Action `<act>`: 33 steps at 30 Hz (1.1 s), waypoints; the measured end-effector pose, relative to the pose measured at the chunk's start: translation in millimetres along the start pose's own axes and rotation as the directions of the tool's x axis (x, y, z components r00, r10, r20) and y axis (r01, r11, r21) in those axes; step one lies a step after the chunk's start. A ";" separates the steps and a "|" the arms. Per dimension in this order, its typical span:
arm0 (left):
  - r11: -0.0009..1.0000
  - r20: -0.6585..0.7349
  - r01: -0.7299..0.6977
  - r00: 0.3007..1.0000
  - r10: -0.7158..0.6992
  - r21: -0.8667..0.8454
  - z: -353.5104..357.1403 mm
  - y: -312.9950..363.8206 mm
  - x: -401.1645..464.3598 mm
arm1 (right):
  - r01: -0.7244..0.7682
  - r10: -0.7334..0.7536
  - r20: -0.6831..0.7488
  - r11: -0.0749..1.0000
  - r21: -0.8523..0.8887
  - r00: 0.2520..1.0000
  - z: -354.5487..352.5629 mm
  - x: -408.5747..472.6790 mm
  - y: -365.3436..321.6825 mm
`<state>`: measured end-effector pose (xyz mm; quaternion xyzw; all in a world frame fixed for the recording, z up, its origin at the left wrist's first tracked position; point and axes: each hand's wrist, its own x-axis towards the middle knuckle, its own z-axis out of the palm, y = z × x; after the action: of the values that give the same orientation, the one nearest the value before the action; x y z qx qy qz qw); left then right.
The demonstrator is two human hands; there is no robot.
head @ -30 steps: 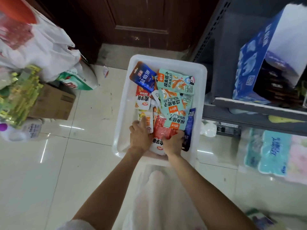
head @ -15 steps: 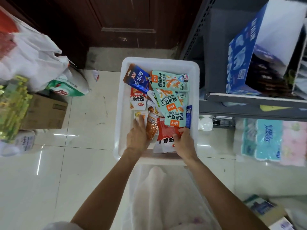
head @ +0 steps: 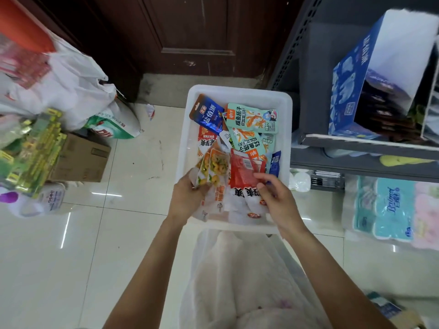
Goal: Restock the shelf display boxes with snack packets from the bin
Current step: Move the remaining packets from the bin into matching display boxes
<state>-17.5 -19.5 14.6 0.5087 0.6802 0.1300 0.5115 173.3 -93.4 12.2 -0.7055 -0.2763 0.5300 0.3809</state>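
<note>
A white plastic bin (head: 183, 148) on the floor holds several snack packets: teal ones (head: 251, 118), a dark blue one (head: 209, 115) and red-and-white ones (head: 244, 174). My left hand (head: 187, 198) grips a small bunch of orange-and-yellow packets (head: 213, 167) lifted over the bin's near left part. My right hand (head: 278, 200) hovers over the red packets at the near right, fingers loosely curled, and whether it pinches one is unclear. A blue display box (head: 351, 91) stands tilted on the grey shelf (head: 356, 143) at the right.
White plastic bags (head: 66, 84) and a cardboard box (head: 83, 160) with green-yellow goods (head: 35, 148) crowd the floor at left. Tissue packs (head: 389, 210) sit under the shelf. A dark wooden door (head: 190, 32) stands behind the bin. A white bag (head: 237, 281) hangs below my arms.
My left hand has lifted the orange-and-yellow packets out of the pile. My right hand has drawn back toward the bin's near right corner and risen above the red packets.
</note>
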 end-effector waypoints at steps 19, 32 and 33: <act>0.975 -0.191 -0.037 0.982 -0.005 -0.217 20.1 -6.8 16.5 | 0.160 -0.379 -0.221 0.752 -0.639 0.898 -4.4 26.5 16.8; 0.747 0.010 -0.082 0.993 0.118 -0.660 59.8 67.4 -7.7 | 0.362 -0.319 -0.321 0.929 0.082 0.892 -55.5 -6.3 -48.6; 0.734 0.021 -0.082 0.991 0.130 -0.674 67.3 73.2 -14.3 | 0.378 -0.319 -0.324 0.915 0.140 0.891 -60.7 -9.1 -50.2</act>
<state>78.6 -21.6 43.9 0.3320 0.5401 0.3781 0.6746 229.6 -87.6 67.7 -0.6733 -0.2845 0.3666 0.5756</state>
